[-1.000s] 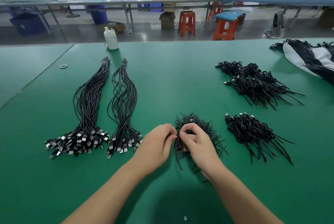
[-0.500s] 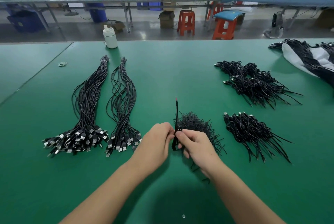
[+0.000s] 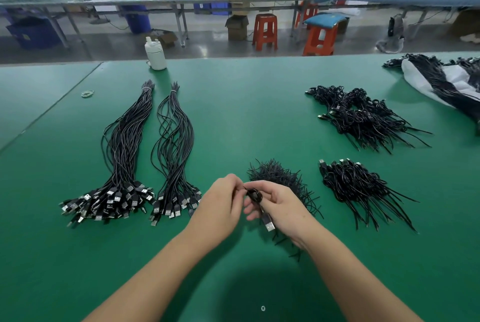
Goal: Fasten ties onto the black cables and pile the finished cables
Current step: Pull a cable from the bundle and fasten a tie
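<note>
Coiled cable (image 3: 255, 195): held above the green worktop (image 3: 233, 119), between both hands; USB plug (image 3: 268, 224) hangs toward the viewer.
Left hand (image 3: 220, 204): fingers curled, pinched on the coil's left side.
Right hand (image 3: 283, 207): fingers curled round the coil from the right.
Loose ties (image 3: 278, 174): heaped on the worktop just beyond the right hand.
Near tied pile (image 3: 355, 186): laid right of the ties.
Far tied pile (image 3: 363, 116): laid further back, right.
Straight bundles: two, left of the hands, larger bundle (image 3: 122, 155) beside smaller bundle (image 3: 174, 150), plugs nearest the viewer.
White bottle (image 3: 155, 54): stood at the far edge.
</note>
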Demonstrator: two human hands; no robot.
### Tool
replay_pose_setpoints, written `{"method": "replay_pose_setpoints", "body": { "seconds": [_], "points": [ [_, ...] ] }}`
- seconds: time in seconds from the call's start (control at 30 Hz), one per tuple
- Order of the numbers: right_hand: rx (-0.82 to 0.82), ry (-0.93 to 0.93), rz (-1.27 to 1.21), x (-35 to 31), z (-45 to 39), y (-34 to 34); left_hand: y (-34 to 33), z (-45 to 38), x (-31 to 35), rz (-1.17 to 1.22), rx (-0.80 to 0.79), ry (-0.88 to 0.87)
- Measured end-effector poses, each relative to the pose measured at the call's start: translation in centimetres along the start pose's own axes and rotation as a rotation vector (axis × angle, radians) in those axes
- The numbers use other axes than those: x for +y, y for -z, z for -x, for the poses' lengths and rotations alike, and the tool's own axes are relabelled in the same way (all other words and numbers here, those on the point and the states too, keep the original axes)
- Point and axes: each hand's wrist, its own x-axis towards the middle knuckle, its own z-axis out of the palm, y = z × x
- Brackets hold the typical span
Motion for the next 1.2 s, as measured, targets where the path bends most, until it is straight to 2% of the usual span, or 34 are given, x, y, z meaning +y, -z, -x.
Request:
{"method": "replay_pose_setpoints", "body": {
  "seconds": [0.17,0.33,0.4,0.53,0.63,0.8,0.87,1.0,1.07,1.13,1.2],
  "points": [
    [-0.037,0.07,0.01,-0.4,0.1,0.2,0.5,-0.3,-0.2,0.127,-0.045,0.125],
    [0.002,0.112,0.356,-0.3,0.1,0.7,0.9,-0.1,-0.3,0.174,-0.053,0.08],
    [-0.003,0.113,0.45,-0.2,0.1,0.8,0.8,-0.1,-0.3,0.117,-0.035,0.0],
    [0.005,0.115,0.487,0.0,0.0,0.9,0.4,0.0,-0.6,-0.04,0.032,-0.199],
    [-0.058,0.05,0.374,-0.1,-0.1,1.4,0.1,0.0,-1.1,-0.174,0.076,-0.413],
    [-0.22,-0.053,0.144,-0.4,0.0,2.7,-0.7,-0.1,-1.7,-0.327,0.151,-0.674],
    [-0.255,-0.075,0.125,-0.4,-0.1,3.2,-1.0,0.0,-1.7,-0.345,0.18,-0.736],
    [-0.238,-0.095,0.173,-0.4,0.0,3.7,-2.1,-0.2,-2.1,-0.341,0.232,-0.735],
    [-0.159,-0.073,0.356,-0.8,0.0,4.0,-2.9,-0.5,-3.2,-0.317,0.238,-0.696],
    [-0.076,-0.038,0.606,-1.3,-0.2,4.8,-3.7,-0.6,-5.0,-0.307,0.223,-0.595],
    [0.021,-0.066,0.745,-2.0,-0.5,6.7,-4.1,-0.4,-7.5,-0.336,0.173,-0.434]
  ]
}}
